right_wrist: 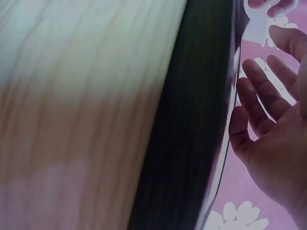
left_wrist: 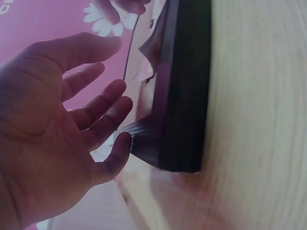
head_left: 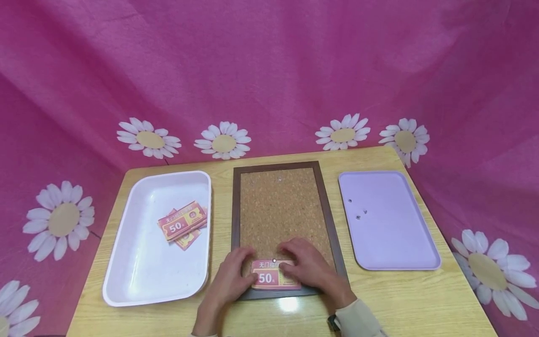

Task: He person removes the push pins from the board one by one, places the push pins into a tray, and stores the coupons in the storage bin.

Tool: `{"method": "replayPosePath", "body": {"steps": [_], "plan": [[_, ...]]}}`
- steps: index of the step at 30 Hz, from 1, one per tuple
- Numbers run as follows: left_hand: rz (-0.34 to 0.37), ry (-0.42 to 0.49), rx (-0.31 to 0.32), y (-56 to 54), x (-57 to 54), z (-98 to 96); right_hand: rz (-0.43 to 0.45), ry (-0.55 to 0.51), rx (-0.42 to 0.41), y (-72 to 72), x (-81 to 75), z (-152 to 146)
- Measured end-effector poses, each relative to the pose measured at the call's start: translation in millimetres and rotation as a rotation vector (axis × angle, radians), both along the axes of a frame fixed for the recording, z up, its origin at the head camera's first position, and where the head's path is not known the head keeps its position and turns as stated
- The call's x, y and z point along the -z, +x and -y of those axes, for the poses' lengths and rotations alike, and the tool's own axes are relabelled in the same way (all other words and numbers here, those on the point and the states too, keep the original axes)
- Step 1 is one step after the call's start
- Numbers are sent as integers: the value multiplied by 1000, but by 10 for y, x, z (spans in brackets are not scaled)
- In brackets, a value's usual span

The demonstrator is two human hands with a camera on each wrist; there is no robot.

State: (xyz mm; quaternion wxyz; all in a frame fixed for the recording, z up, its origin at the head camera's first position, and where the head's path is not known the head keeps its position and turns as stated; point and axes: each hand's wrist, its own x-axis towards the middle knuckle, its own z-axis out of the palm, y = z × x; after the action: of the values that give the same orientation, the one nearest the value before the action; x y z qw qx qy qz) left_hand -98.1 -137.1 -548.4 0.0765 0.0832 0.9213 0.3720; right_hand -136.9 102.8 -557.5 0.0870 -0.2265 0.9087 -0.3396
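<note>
A red and yellow coupon (head_left: 266, 279) printed with 50 lies at the near end of a cork board (head_left: 282, 210) framed in dark brown. At the coupon's top edge shows a small round pin head (head_left: 274, 260). My left hand (head_left: 230, 277) is at the coupon's left side, thumb tip right at its edge. From the right, my right hand (head_left: 310, 266) reaches over the board, its thumb overlapping the coupon's upper right part. Both wrist views show relaxed, slightly bent fingers with nothing gripped, the left hand (left_wrist: 62, 115) and right hand (right_wrist: 273, 110) beside the frame.
On the left stands a white tub (head_left: 143, 262) with several more coupons (head_left: 184, 222) piled inside. A shallow lilac tray (head_left: 396, 224) on the right holds a few small pins (head_left: 358, 217). Small clear pieces (head_left: 280, 179) sit along the cork's far edge. A pink flowered curtain hangs behind the wooden table (head_left: 421, 299).
</note>
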Motion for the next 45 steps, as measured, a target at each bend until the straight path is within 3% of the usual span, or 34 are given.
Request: {"method": "replayPosePath", "body": {"steps": [11, 27, 45], "plan": [[-23, -55, -3, 16, 45, -49, -124, 33, -36, 14, 74, 77], [-70, -134, 7, 28, 94, -85, -118, 106, -28, 13, 81, 145], [-137, -174, 25, 48, 128, -96, -216, 147, -7, -24, 125, 223]]}}
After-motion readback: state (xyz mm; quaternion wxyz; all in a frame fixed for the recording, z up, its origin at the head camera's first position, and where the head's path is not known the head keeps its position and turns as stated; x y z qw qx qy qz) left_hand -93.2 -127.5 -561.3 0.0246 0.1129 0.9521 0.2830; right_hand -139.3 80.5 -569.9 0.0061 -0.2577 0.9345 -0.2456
